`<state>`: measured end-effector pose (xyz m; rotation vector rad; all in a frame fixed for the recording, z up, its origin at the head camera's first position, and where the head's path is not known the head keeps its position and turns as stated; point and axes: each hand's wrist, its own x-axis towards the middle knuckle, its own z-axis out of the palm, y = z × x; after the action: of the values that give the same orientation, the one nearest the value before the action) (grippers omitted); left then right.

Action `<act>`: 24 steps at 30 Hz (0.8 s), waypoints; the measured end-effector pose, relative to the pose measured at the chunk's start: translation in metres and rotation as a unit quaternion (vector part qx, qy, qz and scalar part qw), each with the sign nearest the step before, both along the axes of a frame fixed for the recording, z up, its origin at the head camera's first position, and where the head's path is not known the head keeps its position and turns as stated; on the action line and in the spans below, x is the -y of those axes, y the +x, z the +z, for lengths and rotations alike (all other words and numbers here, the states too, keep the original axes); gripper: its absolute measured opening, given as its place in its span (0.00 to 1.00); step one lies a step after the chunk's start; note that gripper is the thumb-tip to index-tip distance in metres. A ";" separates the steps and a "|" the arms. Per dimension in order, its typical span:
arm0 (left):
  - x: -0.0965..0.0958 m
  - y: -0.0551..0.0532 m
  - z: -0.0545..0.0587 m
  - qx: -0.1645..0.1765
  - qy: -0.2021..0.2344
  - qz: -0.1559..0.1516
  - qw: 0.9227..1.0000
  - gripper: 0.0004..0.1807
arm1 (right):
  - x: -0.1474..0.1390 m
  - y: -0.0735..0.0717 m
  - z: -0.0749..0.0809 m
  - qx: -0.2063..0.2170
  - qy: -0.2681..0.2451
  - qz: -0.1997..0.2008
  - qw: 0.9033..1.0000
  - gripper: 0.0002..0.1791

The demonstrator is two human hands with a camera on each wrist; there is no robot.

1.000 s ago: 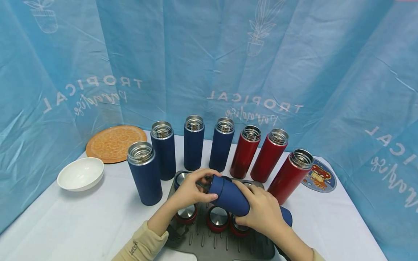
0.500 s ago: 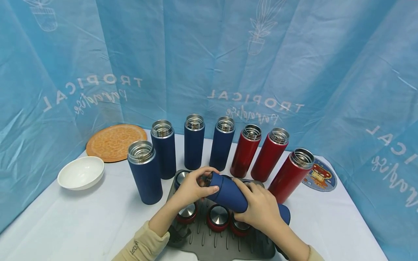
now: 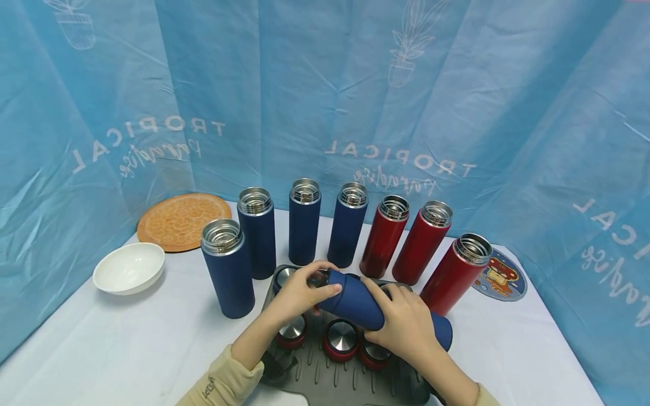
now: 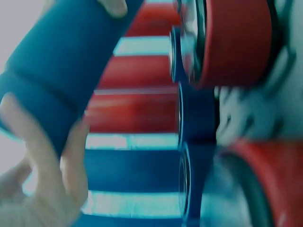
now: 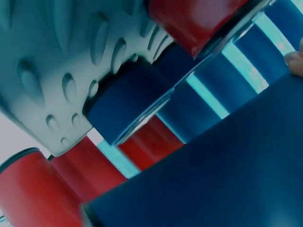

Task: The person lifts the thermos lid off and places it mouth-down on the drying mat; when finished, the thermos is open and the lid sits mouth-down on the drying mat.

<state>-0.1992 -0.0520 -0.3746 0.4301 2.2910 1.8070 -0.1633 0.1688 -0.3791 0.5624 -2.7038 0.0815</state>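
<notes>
A dark blue flask (image 3: 365,307) lies tilted in both hands above a grey ribbed mat (image 3: 345,378). My left hand (image 3: 299,293) grips the flask's cap end (image 4: 42,111), fingers curled round the lid. My right hand (image 3: 403,324) wraps round the flask's body (image 5: 222,175). Below them on the mat sit red lids with steel tops (image 3: 341,340), and the wrist views show them blurred and close (image 4: 232,42).
Several open blue flasks (image 3: 228,270) and three open red flasks (image 3: 418,242) stand in an arc behind the mat. A white bowl (image 3: 129,268) and an orange plate (image 3: 183,221) sit at the left. A cartoon coaster (image 3: 503,276) lies at the right. Blue cloth surrounds the table.
The flask has sunk slightly and lies flatter, and the left hand's fingers have shifted round its cap end. The right hand keeps its hold on the body.
</notes>
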 end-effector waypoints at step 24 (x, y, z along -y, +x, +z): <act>0.015 -0.004 0.000 -0.129 0.002 -0.141 0.982 0.38 | -0.015 0.001 0.011 0.009 0.005 0.034 0.999 0.56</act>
<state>-0.2028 -0.0668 -0.3745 0.9880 2.2415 1.6973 -0.1618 0.1842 -0.3685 0.6587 -2.7045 0.0905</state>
